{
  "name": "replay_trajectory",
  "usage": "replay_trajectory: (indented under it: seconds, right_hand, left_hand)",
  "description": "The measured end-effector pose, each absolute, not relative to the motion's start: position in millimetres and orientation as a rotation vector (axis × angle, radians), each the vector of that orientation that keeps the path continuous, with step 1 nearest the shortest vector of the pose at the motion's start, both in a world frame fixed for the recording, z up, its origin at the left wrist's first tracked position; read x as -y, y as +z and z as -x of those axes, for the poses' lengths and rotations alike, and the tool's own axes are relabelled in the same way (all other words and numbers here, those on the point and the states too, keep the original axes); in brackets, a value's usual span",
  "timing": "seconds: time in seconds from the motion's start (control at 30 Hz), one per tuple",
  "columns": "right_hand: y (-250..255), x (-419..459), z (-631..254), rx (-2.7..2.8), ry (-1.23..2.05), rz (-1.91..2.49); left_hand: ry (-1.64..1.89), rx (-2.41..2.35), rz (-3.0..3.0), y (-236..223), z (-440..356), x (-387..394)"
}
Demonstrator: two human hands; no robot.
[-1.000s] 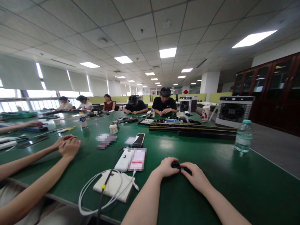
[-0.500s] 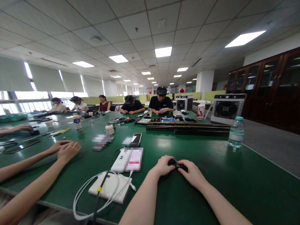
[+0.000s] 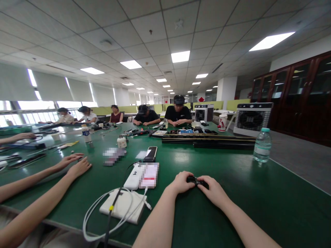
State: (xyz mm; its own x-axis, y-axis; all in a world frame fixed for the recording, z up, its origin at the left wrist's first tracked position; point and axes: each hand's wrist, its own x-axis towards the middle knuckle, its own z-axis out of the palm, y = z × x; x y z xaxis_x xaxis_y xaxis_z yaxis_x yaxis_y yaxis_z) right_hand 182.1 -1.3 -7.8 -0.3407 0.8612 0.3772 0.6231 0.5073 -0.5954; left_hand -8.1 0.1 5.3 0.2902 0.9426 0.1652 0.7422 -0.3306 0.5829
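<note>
A small black part (image 3: 197,180), its kind too small and covered to make out, lies low against the green tabletop between my two hands. My left hand (image 3: 182,182) is closed on its left end, thumb and fingers pinching it. The right end is gripped by my right hand (image 3: 212,188), with the thumb along the near side. My fingers hide much of the part. Left of my left forearm, a phone with a blurred screen (image 3: 149,175) rests beside a white power bank (image 3: 133,176) marked 2.
A white square box (image 3: 121,206) lies under a looped white cable (image 3: 88,215). A water bottle (image 3: 262,145) stands at right. Black bars (image 3: 207,139) lie across the table's middle. At left are a co-worker's hands (image 3: 77,167); other people sit further back.
The co-worker's hands at left have come slightly apart, showing something dark between them. My hands and the black part look almost unchanged; the whole view has shifted slightly.
</note>
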Motion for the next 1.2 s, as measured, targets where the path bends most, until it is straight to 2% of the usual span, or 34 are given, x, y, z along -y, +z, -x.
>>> replay_trajectory:
  seconds: [1.2]
  right_hand:
    - [-4.6,3.2,-181.7,2.100,0.440,1.174]
  left_hand:
    - [0.707,-1.505,-2.161,8.5,7.5,3.7]
